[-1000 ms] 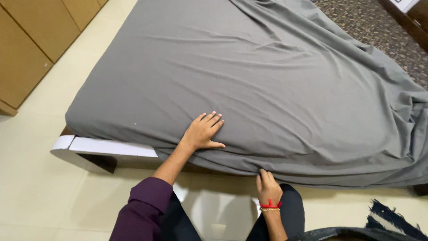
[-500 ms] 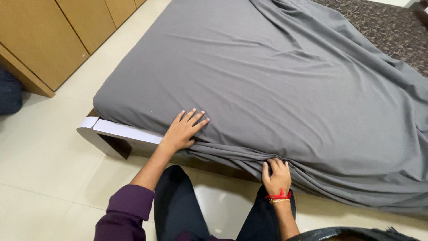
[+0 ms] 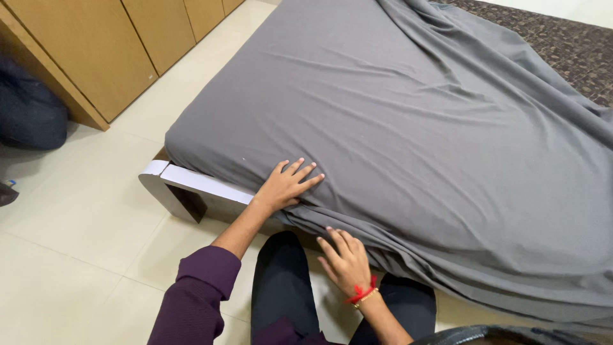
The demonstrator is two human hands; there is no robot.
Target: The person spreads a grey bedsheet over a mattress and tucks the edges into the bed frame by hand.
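While left hand (image 3: pixel 287 185) is pressing flat, fingers spread, on grey sheet (image 3: pixel 396 121), right hand (image 3: pixel 345 260) is hovering open beside its edge, gripping nothing.

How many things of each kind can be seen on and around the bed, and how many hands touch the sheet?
Hands on the grey sheet: 2, left hand and right hand
Grey sheets: 1
White bed frame corners: 1
Wooden wardrobes: 1
Dark bags on the floor: 1
Patterned mattress areas left bare: 1
Total: 7
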